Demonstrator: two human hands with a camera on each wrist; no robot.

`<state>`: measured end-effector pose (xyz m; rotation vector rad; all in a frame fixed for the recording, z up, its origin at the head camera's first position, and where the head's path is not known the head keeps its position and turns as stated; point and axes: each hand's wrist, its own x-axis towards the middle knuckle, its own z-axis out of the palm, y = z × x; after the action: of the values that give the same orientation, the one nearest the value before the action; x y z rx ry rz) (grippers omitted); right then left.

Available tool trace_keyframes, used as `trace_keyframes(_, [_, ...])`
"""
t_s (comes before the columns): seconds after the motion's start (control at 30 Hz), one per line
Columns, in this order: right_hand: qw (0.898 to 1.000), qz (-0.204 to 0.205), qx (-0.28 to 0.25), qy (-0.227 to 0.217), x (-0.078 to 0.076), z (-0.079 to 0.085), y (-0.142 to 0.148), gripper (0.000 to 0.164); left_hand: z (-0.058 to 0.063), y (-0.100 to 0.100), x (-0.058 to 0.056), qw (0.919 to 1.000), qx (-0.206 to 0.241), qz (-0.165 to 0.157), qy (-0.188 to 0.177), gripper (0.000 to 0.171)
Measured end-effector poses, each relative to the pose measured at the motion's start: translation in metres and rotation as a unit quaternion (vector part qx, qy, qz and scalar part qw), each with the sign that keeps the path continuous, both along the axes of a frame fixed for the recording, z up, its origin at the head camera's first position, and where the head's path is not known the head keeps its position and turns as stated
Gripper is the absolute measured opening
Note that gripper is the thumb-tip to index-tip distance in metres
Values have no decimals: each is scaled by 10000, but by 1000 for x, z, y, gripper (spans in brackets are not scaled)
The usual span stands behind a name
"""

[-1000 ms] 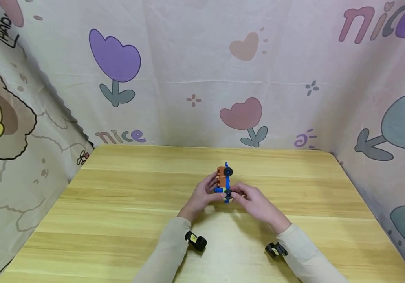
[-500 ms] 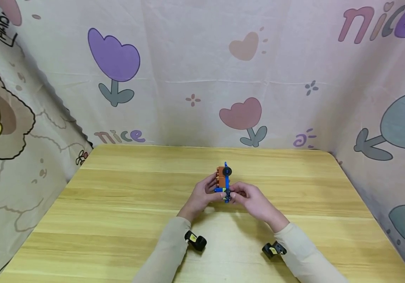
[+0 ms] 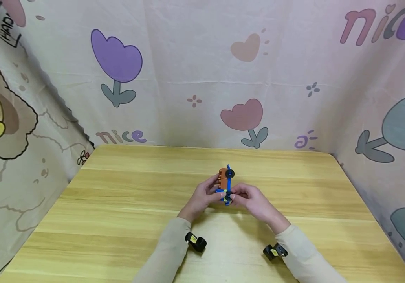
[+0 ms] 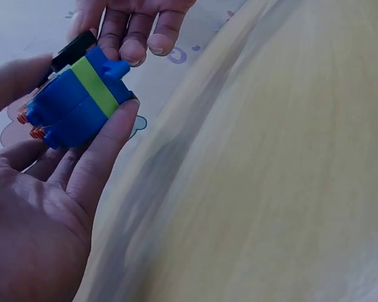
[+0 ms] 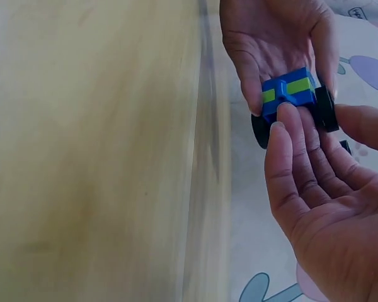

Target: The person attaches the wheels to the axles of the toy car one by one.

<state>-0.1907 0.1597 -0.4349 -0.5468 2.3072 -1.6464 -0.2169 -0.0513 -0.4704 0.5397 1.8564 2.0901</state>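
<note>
A small block-built toy truck with an orange body, blue chassis and black wheels is held upright on end above the table. My left hand grips it from the left, thumb at the blue end and fingers behind the orange part. In the left wrist view the toy's blue front shows a lime-green stripe. My right hand pinches the near black wheel from the right, the thumb on its outer face. Other right fingers lie under the blue end. Another wheel shows at the far end.
The wooden table spreads out around both hands, with a patterned cloth backdrop behind and at the sides. Black wrist cameras are strapped to the left sleeve and the right sleeve.
The toy has turned a little in the hands, so more of the near wheel's round face shows. Both hands keep nearly the same place.
</note>
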Motion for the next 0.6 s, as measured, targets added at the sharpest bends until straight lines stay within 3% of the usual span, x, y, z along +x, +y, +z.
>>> trace_keyframes(0.3, [9988, -266, 297, 270, 1, 3, 4, 15, 3, 2, -1, 9993, -135, 217, 261, 59])
trace_keyframes(0.6, [9930, -1011, 101, 599, -1, 12, 15, 17, 4, -1, 3, 9996, -231, 154, -39, 54])
